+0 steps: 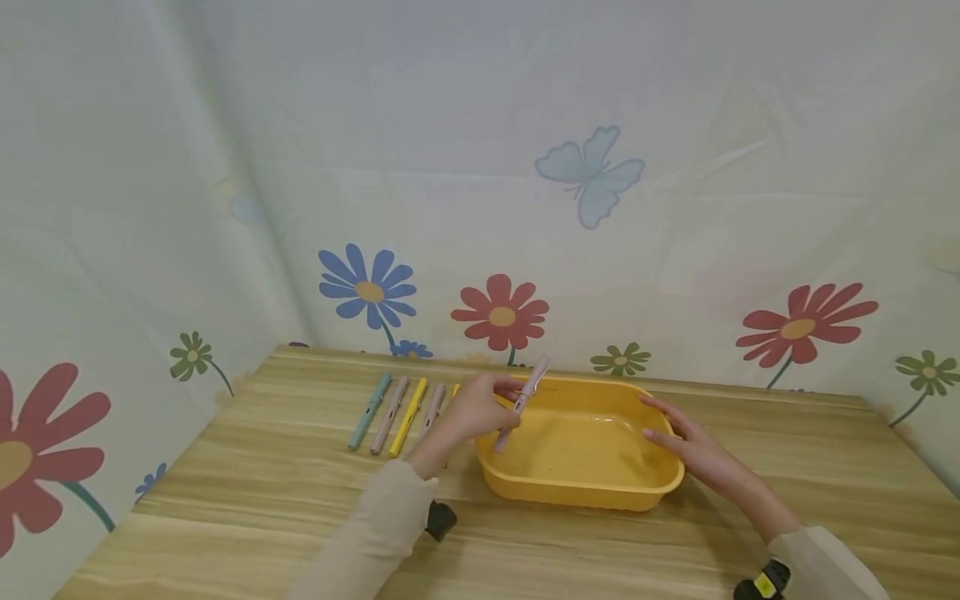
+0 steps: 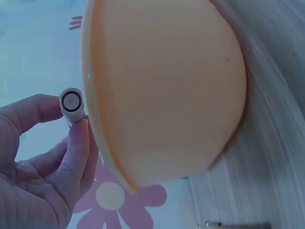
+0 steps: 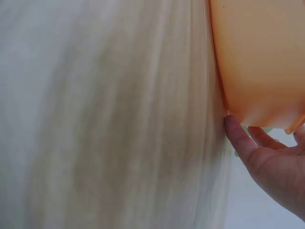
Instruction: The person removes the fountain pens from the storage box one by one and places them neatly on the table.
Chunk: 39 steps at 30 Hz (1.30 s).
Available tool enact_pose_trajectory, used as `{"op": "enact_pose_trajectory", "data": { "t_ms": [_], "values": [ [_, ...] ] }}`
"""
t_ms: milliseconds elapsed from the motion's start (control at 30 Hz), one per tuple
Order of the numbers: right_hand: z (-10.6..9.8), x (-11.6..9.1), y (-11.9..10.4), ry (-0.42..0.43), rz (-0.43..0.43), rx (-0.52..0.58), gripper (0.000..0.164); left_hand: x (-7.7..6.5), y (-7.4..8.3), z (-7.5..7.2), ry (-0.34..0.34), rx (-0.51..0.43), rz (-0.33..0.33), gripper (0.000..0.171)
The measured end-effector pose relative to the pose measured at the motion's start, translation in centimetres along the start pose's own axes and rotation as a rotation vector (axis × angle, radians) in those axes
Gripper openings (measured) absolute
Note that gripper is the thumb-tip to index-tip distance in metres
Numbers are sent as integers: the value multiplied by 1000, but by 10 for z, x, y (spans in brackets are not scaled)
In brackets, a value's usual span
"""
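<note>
My left hand (image 1: 480,410) pinches a pale pink pen (image 1: 531,387) between thumb and fingers, tilted over the left side of a yellow plastic basin (image 1: 585,492). In the left wrist view the pen (image 2: 72,107) shows end-on beside the rim, with the left hand (image 2: 47,167) below and left of it. My right hand (image 1: 701,454) grips the basin's right end at the rim. From the right wrist, the right hand's fingertips (image 3: 233,125) lie against the outer wall of the basin (image 3: 267,71).
Several pens lie side by side left of the basin: a teal pen (image 1: 370,411), a yellow pen (image 1: 408,417) and pinkish ones, some partly hidden by the left hand. All sit on a wood-grain table (image 1: 247,467). A flowered curtain (image 1: 420,208) hangs behind.
</note>
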State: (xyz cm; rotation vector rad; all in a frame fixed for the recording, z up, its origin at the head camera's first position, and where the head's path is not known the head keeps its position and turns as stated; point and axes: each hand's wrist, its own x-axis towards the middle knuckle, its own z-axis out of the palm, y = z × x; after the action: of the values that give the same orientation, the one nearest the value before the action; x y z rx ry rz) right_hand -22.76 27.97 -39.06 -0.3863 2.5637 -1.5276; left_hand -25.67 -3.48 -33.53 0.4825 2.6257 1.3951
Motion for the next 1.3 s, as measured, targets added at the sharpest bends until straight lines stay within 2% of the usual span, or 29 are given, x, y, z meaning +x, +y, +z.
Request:
{"op": "enact_pose_trajectory", "data": {
  "t_ms": [233, 367, 567, 833, 1067, 1200, 1300],
  "values": [
    [1, 0, 2, -3, 3, 24, 60, -9, -8, -18, 50, -5, -25, 42],
    [1, 0, 2, -4, 3, 22, 60, -13, -13, -25, 60, -71, -63, 43],
    [1, 0, 1, -3, 12, 7, 60, -17, -28, -36, 95, -38, -51, 45],
    [1, 0, 1, 2, 5, 5, 61, -25, -40, -51, 122, -70, -46, 44],
    [0, 0, 0, 1, 3, -12, 61, -31, -48, -64, 137, -101, -94, 44],
    [0, -1, 0, 0, 3, -8, 61, -35, -52, -70, 147, -84, -138, 45],
    [0, -1, -1, -2, 10, -2, 61, -38, -57, -75, 156, -59, -145, 46]
  ]
}}
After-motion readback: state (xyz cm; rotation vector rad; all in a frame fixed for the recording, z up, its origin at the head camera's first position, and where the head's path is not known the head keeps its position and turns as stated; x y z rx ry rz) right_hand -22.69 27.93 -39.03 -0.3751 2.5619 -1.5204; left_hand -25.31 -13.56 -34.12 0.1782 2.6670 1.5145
